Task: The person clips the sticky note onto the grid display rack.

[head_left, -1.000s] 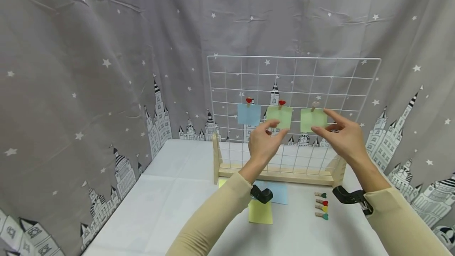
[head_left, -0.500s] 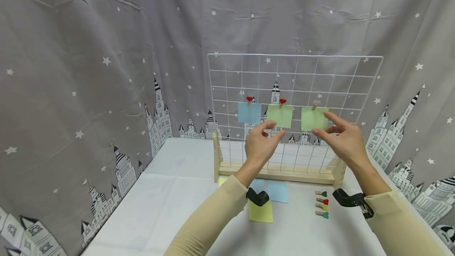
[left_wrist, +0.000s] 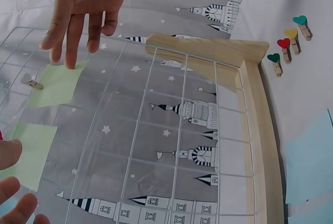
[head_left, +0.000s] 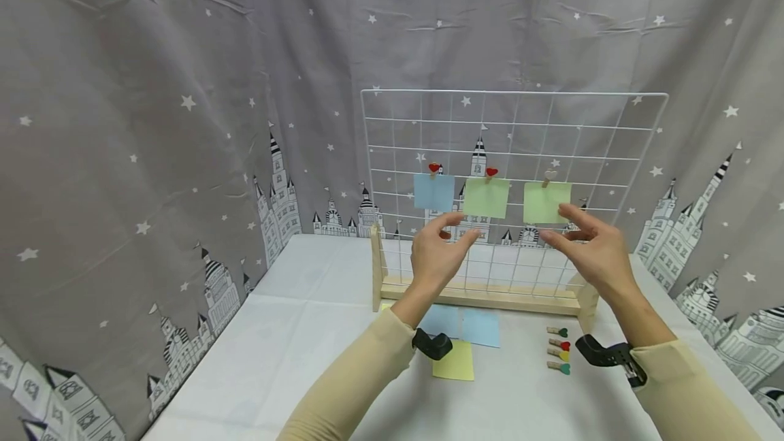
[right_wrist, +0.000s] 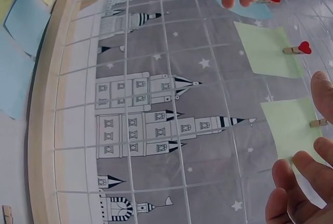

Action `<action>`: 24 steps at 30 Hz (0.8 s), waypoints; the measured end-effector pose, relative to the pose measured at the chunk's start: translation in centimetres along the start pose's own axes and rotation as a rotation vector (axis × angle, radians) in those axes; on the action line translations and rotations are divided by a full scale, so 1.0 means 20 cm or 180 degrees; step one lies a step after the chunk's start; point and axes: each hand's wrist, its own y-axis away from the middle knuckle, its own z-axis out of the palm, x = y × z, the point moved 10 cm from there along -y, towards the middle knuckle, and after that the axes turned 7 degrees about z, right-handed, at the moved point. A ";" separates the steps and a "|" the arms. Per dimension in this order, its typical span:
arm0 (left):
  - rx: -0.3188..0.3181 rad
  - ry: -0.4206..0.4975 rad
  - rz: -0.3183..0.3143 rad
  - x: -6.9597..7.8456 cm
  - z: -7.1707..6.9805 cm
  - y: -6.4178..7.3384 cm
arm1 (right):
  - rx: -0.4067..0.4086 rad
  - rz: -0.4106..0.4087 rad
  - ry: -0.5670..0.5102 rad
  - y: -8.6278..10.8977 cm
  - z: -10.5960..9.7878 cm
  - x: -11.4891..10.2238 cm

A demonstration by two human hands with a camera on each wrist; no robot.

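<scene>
Three paper notes hang on a white wire grid point(head_left: 588, 92): a blue note point(head_left: 433, 192), a middle green note point(head_left: 486, 197) and a right green note point(head_left: 544, 204). Red heart clothespins hold the first two; a pale heart clothespin point(head_left: 549, 176) holds the third. My left hand point(head_left: 436, 255) hovers below the blue and middle green notes, fingers loosely bent around nothing. Beside the lower right corner of the right green note is my right hand point(head_left: 597, 254), thumb and fingers apart. In the right wrist view its fingertips point(right_wrist: 283, 172) overlap that note's edge; contact is unclear.
A wooden base point(head_left: 490, 297) supports the grid on a white table point(head_left: 294, 359). In front lie blue notes point(head_left: 480, 327) and a yellow note point(head_left: 454, 361). Several heart clothespins point(head_left: 559, 356) lie in a column at right. A grey castle-print curtain point(head_left: 184, 87) hangs behind.
My left hand has drawn left and slightly down, away from the middle green note. My right hand has dropped a little from the right green note. The head view has shifted slightly.
</scene>
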 end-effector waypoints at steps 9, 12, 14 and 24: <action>0.0042 -0.0027 -0.0070 -0.06 -0.05 0.02 | -0.0021 0.0057 0.0001 0.00 0.01 0.03; 0.0053 -0.0057 -0.0111 -0.08 -0.07 0.02 | -0.0020 0.0068 0.0005 0.00 0.01 0.04; 0.0065 -0.0071 -0.0130 -0.09 -0.09 0.03 | -0.0019 0.0075 0.0014 0.00 0.01 0.04; 0.0070 -0.0061 -0.0148 -0.13 -0.14 0.05 | -0.0072 0.0079 -0.0005 0.02 0.05 0.08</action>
